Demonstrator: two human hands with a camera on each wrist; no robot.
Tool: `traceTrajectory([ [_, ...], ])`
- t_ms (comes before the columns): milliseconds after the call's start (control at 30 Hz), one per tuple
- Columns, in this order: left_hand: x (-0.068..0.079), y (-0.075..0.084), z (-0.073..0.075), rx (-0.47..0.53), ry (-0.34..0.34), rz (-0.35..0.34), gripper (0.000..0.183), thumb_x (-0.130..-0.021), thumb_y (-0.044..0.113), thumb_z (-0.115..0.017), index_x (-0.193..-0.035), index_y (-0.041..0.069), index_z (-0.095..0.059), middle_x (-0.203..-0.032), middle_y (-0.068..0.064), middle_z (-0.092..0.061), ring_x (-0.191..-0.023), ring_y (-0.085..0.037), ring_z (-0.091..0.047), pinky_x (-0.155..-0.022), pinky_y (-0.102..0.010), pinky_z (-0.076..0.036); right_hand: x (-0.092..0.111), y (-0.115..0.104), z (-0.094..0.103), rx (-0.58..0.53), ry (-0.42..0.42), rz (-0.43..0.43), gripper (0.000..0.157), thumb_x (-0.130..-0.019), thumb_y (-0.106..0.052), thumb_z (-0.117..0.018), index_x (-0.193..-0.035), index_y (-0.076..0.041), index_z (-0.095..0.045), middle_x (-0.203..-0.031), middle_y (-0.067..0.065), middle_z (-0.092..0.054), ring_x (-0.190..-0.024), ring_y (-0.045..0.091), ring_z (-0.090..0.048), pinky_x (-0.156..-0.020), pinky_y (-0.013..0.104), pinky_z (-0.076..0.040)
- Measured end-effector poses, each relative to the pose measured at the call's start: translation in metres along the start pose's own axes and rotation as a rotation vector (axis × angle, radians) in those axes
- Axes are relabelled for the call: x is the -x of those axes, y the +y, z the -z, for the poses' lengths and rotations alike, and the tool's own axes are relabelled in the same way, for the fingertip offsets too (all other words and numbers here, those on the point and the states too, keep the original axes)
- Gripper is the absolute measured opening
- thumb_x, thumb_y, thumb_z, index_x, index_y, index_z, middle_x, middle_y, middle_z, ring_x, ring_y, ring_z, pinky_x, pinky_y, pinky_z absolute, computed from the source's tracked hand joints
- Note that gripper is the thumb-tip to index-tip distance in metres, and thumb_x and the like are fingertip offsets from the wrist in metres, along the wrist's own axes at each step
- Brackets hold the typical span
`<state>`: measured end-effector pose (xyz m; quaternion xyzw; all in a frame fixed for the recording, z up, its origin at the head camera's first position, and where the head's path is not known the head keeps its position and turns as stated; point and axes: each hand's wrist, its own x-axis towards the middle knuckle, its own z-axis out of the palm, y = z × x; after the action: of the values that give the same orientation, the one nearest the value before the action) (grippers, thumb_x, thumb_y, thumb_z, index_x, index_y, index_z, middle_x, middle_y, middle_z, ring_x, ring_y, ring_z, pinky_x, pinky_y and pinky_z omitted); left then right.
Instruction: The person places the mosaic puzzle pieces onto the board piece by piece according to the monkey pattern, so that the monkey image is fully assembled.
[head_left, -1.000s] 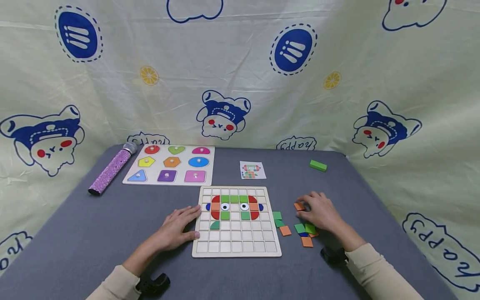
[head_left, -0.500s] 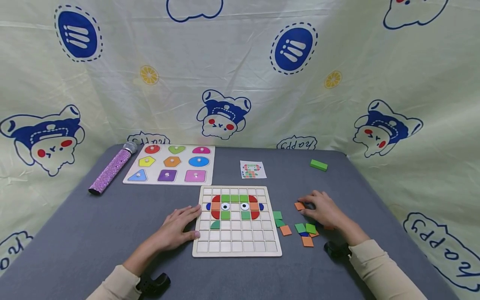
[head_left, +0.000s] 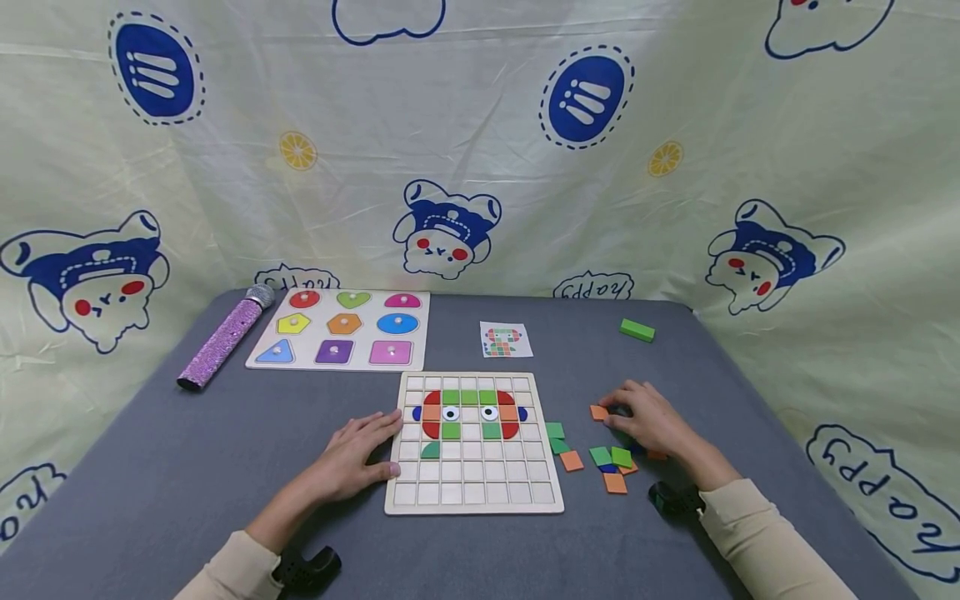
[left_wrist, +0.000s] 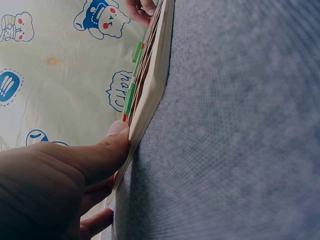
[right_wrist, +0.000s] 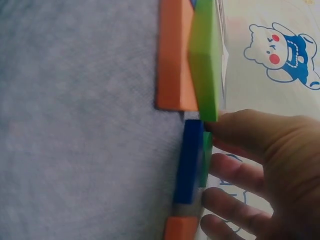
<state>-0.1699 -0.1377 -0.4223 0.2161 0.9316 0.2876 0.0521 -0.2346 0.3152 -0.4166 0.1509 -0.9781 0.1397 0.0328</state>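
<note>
While the worktop (head_left: 187,492) bears it, the grid board (head_left: 495,472) holds coloured tiles (head_left: 468,398), mostly upper half; shape puzzle (head_left: 363,337), behind-left of it, holds nine pieces (head_left: 345,324). Left hand (head_left: 356,458) against board's left edge, grip relaxed. Right hand (head_left: 645,421) right of board, fingers bent, grip pinching an orange tile (head_left: 597,412).

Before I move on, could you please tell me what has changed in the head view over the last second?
The right hand has drawn back slightly to its right, away from the grid board, uncovering an orange sliver by its wrist. The orange tile at its fingertips sits about where it was; I cannot tell whether it is gripped. The left hand stays at the board's left edge, and the board's pieces look unchanged.
</note>
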Motion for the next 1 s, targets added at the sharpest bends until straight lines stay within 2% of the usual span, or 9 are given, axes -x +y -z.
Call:
traceTrajectory([
  [100, 0.0, 0.0, 0.0, 0.003, -0.003, 0.0, 0.067, -0.087, 0.03, -0.066, -0.143, 0.004, -0.04, -0.152, -0.011, -0.036, -0.141, -0.039, -0.027, -0.107, -0.066, -0.017, 0.001, -0.001, 0.001, 0.006, 0.008, 0.005, 0.021, -0.086, -0.022, -0.068, -0.105, -0.012, -0.071, -0.101, 0.006, -0.061, -0.092, 0.022, -0.048, -0.075, 0.04, -0.04],
  [267, -0.001, 0.0, 0.0, 0.006, -0.012, 0.009, 0.067, -0.087, 0.031, -0.066, -0.143, 0.005, -0.039, -0.152, -0.011, -0.035, -0.141, -0.039, -0.027, -0.108, -0.066, -0.016, 0.003, -0.005, 0.005, 0.016, 0.042, 0.027, 0.021, -0.085, -0.022, -0.069, -0.104, -0.01, -0.07, -0.099, 0.006, -0.062, -0.086, 0.019, -0.048, -0.072, 0.036, -0.039],
  [433, -0.002, 0.0, 0.0, 0.003, -0.012, 0.021, 0.067, -0.087, 0.032, -0.066, -0.143, 0.006, -0.04, -0.153, -0.01, -0.035, -0.141, -0.038, -0.027, -0.108, -0.066, -0.016, 0.006, -0.016, 0.009, 0.015, 0.09, 0.042, 0.021, -0.085, -0.021, -0.069, -0.104, -0.011, -0.07, -0.097, 0.004, -0.062, -0.087, 0.019, -0.048, -0.073, 0.037, -0.04],
  [600, -0.001, 0.0, -0.001, 0.003, -0.014, 0.024, 0.067, -0.088, 0.032, -0.065, -0.143, 0.006, -0.039, -0.153, -0.009, -0.035, -0.141, -0.038, -0.026, -0.108, -0.066, -0.016, 0.01, -0.038, 0.014, 0.01, 0.114, 0.057, 0.023, -0.085, -0.023, -0.07, -0.104, -0.011, -0.07, -0.097, 0.003, -0.062, -0.091, 0.021, -0.05, -0.076, 0.041, -0.042],
  [733, -0.001, 0.0, -0.001, 0.002, -0.016, 0.028, 0.067, -0.087, 0.031, -0.066, -0.144, 0.007, -0.039, -0.153, -0.009, -0.035, -0.142, -0.038, -0.026, -0.108, -0.066, -0.016, 0.011, -0.057, 0.013, 0.012, 0.13, 0.079, 0.023, -0.084, -0.025, -0.071, -0.103, -0.012, -0.071, -0.095, 0.001, -0.063, -0.09, 0.019, -0.048, -0.076, 0.039, -0.041],
  [1000, -0.002, -0.001, -0.001, 0.004, -0.016, 0.031, 0.068, -0.087, 0.033, -0.066, -0.144, 0.007, -0.039, -0.153, -0.008, -0.034, -0.142, -0.037, -0.026, -0.108, -0.066, -0.016, 0.009, -0.096, 0.0, 0.003, 0.167, 0.198, 0.022, -0.081, -0.026, -0.074, -0.099, -0.014, -0.072, -0.091, -0.001, -0.064, -0.086, 0.013, -0.047, -0.074, 0.033, -0.041],
])
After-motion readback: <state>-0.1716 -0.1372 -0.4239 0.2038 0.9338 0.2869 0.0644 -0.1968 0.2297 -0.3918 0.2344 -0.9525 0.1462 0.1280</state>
